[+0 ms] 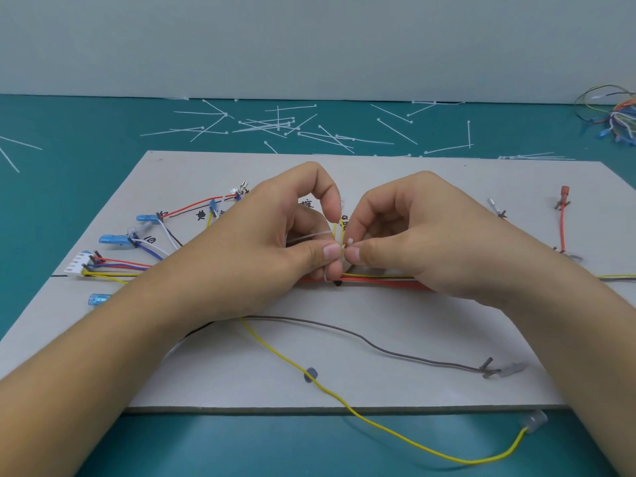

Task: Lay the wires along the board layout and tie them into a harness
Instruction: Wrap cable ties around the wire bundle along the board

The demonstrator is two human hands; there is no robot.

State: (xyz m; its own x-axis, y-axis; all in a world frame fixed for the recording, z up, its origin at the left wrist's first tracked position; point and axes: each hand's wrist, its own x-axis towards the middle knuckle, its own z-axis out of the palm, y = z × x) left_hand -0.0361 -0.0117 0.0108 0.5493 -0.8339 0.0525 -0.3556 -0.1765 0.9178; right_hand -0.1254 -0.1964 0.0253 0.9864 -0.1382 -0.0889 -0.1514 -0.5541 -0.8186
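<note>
Head view looked down on my two hands, which met over the middle of the grey board (344,370). My left hand (275,232) had its fingers curled, the thumb and a finger pinching a white cable tie (309,236) whose strap ran leftward under my index finger. My right hand (406,232) was curled too, thumb and forefinger nipping the tie's small head, close against my left thumb tip. Just beneath them the wire bundle (378,282), red and yellow, lay along the board's centre line. On the left its branches fanned out to blue terminals (115,239) and a white connector (76,266). A loose yellow wire (344,404) and a grey wire (413,358) trailed over the near half. Spare ties (268,125) lay scattered on the teal table (69,132) beyond.
</note>
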